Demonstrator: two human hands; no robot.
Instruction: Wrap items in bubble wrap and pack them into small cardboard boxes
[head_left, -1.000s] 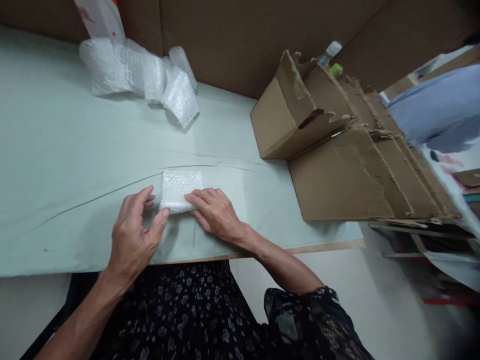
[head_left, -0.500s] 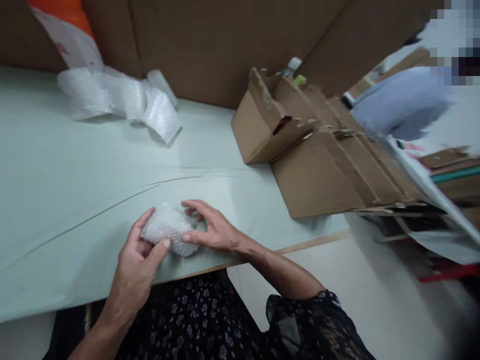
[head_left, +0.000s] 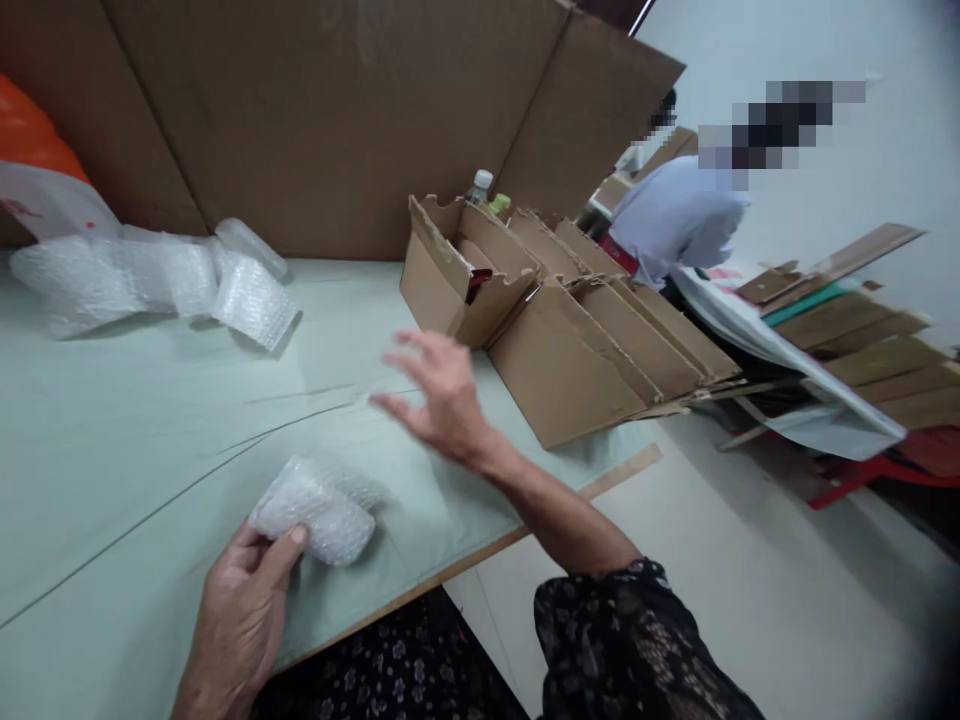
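Note:
A small bundle of clear bubble wrap (head_left: 322, 510) is pinched at its left end by my left hand (head_left: 244, 600), just over the pale green tabletop. What the wrap encloses, if anything, cannot be made out. My right hand (head_left: 442, 395) is off the bundle, raised over the table with its fingers spread and slightly blurred. It holds nothing and is close to the front of the cardboard boxes. More bubble-wrapped pieces (head_left: 172, 280) lie in a row at the back left of the table.
Open cardboard boxes (head_left: 570, 350) with torn edges stand at the table's right, a white-capped bottle (head_left: 480, 185) behind them. A cardboard panel (head_left: 337, 130) rises along the back. An orange and white bag (head_left: 52, 190) is at far left. A person in a pale shirt (head_left: 667, 220) is beyond.
My right hand has let go of the bubble wrap bundle and moved up and right towards the boxes, fingers opening. My left hand keeps hold of the bundle. The view has swung right.

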